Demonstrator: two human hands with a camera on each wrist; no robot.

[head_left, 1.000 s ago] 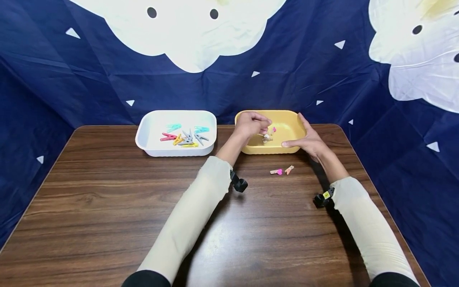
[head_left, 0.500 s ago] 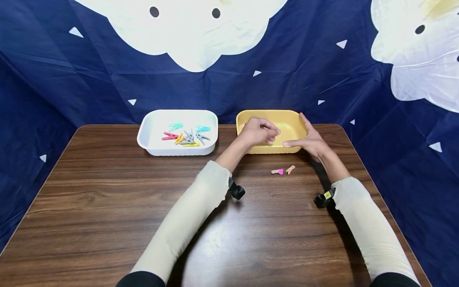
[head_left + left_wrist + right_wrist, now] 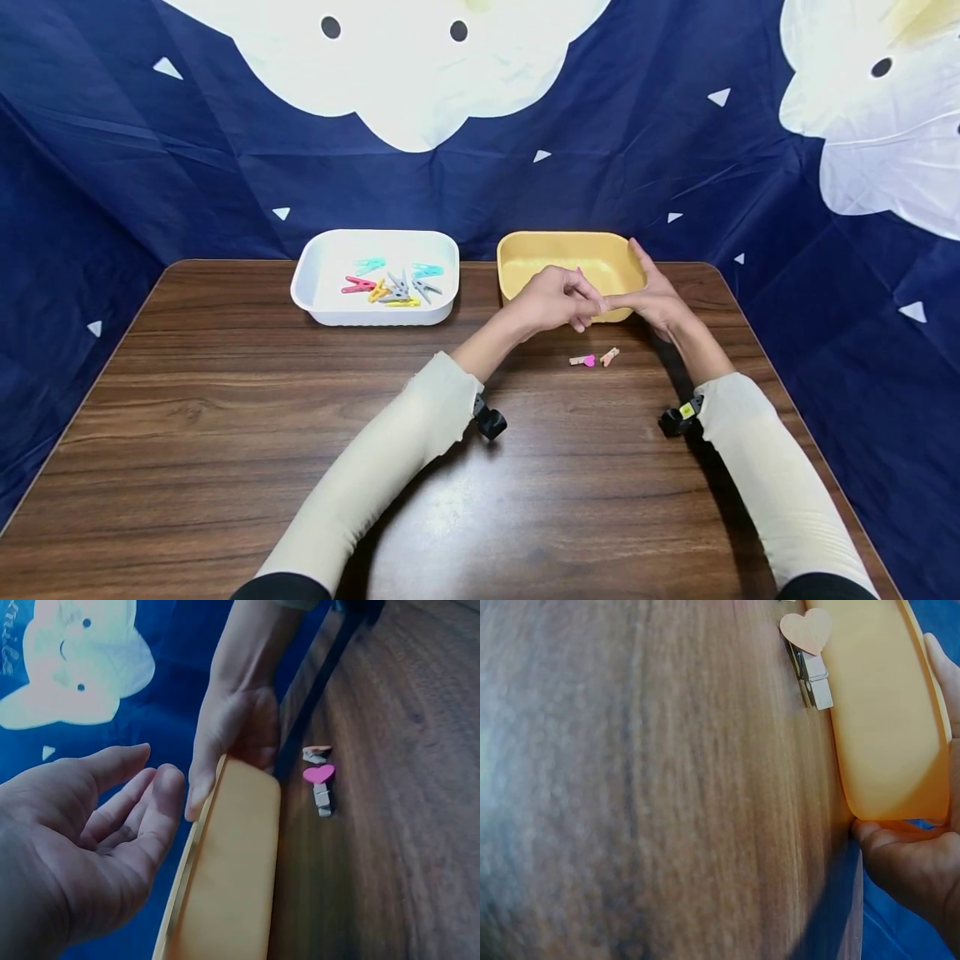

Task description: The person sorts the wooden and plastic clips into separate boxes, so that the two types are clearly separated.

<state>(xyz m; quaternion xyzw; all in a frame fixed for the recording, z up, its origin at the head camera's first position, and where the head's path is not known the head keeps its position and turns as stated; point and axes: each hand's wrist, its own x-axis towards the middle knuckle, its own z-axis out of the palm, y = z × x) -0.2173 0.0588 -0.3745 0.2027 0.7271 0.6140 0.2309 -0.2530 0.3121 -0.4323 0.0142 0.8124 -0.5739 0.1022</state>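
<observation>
My right hand (image 3: 660,302) holds the right end of a yellow plastic box (image 3: 536,248), its thumb lying over the rim. My left hand (image 3: 558,298) hovers over the box's front edge, its fingertips overlapping the right thumb in the head view. Its fingers bend loosely in the left wrist view, with nothing showing between them. On the table in front of the box lie two small wooden clothespins: one with a pink heart (image 3: 588,361), the other with a pale orange heart (image 3: 807,631). A bit of pink (image 3: 579,271) shows inside the box; my left hand hides much else there.
A white plastic box (image 3: 322,312) stands to the left with several plastic clothespins (image 3: 401,287) in red, yellow, grey and turquoise. The wooden table (image 3: 225,433) meets a dark blue cloth (image 3: 225,192) with white cloud shapes behind.
My left hand has moved from above the inside of the yellow box rightward and toward me, to its front edge. My right hand keeps its hold on the box.
</observation>
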